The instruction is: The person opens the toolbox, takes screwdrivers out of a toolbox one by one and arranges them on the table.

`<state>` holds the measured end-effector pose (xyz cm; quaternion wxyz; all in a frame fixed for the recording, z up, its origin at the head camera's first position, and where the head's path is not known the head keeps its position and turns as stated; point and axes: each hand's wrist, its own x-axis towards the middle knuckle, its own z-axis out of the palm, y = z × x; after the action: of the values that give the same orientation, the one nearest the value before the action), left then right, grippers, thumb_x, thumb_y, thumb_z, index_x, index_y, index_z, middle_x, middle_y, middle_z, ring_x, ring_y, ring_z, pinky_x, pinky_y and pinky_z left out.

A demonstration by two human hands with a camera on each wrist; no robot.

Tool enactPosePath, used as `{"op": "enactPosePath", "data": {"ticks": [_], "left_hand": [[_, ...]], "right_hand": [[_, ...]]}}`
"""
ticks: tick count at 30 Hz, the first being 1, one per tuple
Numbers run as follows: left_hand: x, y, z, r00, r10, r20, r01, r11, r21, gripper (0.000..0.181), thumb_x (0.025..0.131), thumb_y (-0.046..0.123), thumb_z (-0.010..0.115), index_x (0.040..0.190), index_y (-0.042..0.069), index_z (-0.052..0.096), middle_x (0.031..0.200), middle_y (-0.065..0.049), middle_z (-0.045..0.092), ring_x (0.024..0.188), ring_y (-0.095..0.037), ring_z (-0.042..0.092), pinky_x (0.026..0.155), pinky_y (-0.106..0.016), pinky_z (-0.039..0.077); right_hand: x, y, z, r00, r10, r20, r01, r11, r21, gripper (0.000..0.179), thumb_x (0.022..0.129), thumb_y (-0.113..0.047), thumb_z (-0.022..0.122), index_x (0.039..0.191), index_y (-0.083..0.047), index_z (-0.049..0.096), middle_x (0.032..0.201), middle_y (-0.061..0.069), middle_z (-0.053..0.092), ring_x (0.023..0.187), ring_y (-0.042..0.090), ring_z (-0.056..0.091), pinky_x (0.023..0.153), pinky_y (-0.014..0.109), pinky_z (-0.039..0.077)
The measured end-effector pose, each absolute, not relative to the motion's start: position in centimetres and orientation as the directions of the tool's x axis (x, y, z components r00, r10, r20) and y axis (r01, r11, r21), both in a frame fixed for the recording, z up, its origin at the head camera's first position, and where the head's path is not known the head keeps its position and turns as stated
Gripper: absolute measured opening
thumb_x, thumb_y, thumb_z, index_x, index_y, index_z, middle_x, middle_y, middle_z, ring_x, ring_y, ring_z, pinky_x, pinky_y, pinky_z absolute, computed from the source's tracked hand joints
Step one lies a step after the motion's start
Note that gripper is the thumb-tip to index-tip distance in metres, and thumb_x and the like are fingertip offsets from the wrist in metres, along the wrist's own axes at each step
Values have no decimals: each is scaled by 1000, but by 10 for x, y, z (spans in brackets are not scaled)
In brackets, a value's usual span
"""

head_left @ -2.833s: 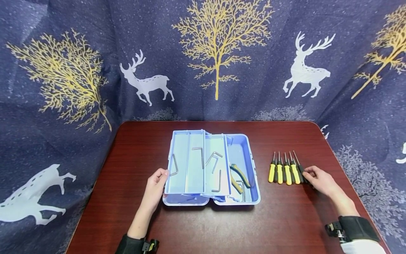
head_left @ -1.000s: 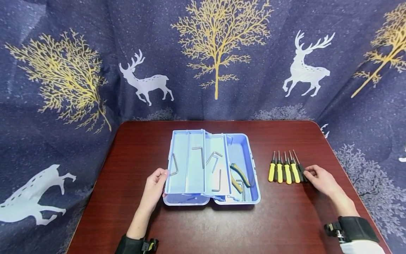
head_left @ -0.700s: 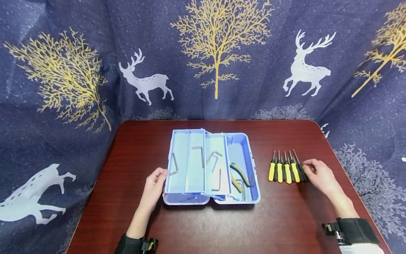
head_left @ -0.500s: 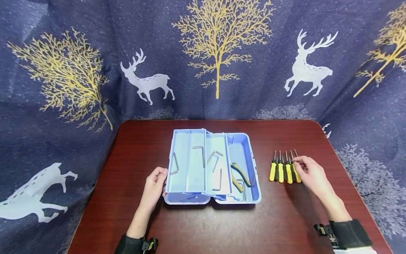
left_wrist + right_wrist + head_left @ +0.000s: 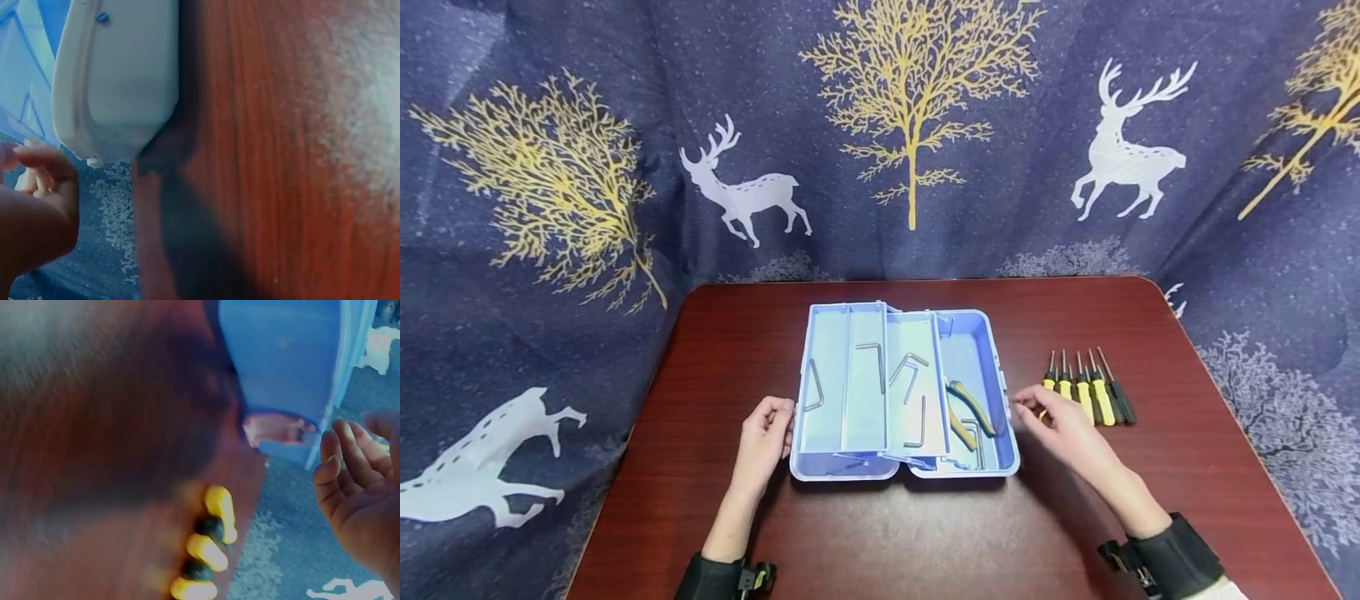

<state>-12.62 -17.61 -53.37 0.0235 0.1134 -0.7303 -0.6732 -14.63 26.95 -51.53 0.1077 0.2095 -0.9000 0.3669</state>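
Note:
A light blue toolbox [image 5: 964, 472] stands open, its stepped trays [image 5: 825, 333] fanned to the left. Several L-shaped hex keys [image 5: 882, 371] lie in the trays and the deep compartment. Pliers [image 5: 973, 408] with yellowish handles are in that compartment too. Beside the left tray edge is my left hand [image 5: 763, 437], its fingers loosely bent in the left wrist view. My right hand [image 5: 1071, 429] reaches to the toolbox's right side, fingertips right at the wall. Its palm and fingers [image 5: 362, 464] hold nothing in the right wrist view. It partly covers the row of screwdrivers [image 5: 1101, 400].
The screwdrivers, with yellow and black handles, lie side by side right of the toolbox, shafts pointing away. Everything stands on a reddish-brown table [image 5: 955, 542]. A dark blue curtain [image 5: 985, 242] printed with deer and trees hangs behind the table's far edge.
My right hand has left the right end of the screwdriver row and moved left over it to the toolbox. The left hand stays near the tray edge, shifted slightly left.

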Motion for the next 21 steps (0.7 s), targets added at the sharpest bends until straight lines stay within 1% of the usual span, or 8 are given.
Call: {"op": "enactPosePath", "data": {"ticks": [3,6,8,10,11,13,17,21], "left_hand": [[-126,-175,-537,-967,-224,-122,-155,134,979,18,105,10,59,109,-8,61,80,-4,57,60,-7,50,49,-18,42],[-125,-175,-541,-968,-212,-131,-180,231,956,18,103,7,60,117,-5,62,94,-11,65,67,-4,55,53,-20,47],[-124,-175,-543,-970,-199,-141,-197,300,933,21,102,5,60,122,-2,62,105,-16,69,73,-3,58,59,-21,50],[-124,-176,-545,-972,-180,-149,-206,361,910,25,101,4,58,125,-2,62,110,-19,70,79,-4,61,66,-22,52],[-125,-176,-546,-972,-176,-155,-213,385,898,26,100,3,57,125,-2,63,109,-19,71,81,-5,62,69,-21,53],[-125,-176,-546,-971,-179,-161,-223,420,880,24,99,3,57,121,-4,65,103,-18,71,81,-7,63,72,-21,51],[-127,-177,-546,-966,-193,-175,-246,461,853,18,98,5,57,111,-4,67,94,-12,71,79,-8,62,73,-21,49],[-127,-178,-545,-962,-192,-192,-261,463,847,17,99,5,58,109,-4,67,91,-11,70,79,-10,60,73,-22,49]], "right_hand": [[-145,264,-520,-904,-298,305,-426,625,-654,15,93,1,73,104,-8,69,83,-9,66,72,0,56,61,19,49],[-144,262,-524,-925,-282,256,-379,616,-691,15,94,-1,72,105,-8,65,83,-9,65,74,1,57,61,21,50],[-144,260,-526,-932,-272,241,-361,610,-706,16,95,-1,72,106,-7,63,83,-8,65,75,1,59,62,21,50],[-144,259,-527,-934,-263,241,-354,603,-715,17,95,1,72,107,-6,62,82,-7,65,75,2,60,61,22,51],[-144,258,-528,-935,-259,242,-352,598,-720,17,94,1,72,107,-5,62,82,-6,66,75,3,60,61,22,51],[-145,257,-529,-938,-251,241,-345,587,-732,18,94,2,71,108,-4,61,83,-4,66,75,3,61,61,22,51],[-145,255,-531,-950,-226,214,-308,577,-756,18,95,1,71,108,-5,61,84,-2,66,77,2,60,63,21,51],[-145,255,-533,-959,-201,197,-279,573,-771,18,95,1,71,109,-4,61,84,-1,65,77,2,59,65,20,51]]}}
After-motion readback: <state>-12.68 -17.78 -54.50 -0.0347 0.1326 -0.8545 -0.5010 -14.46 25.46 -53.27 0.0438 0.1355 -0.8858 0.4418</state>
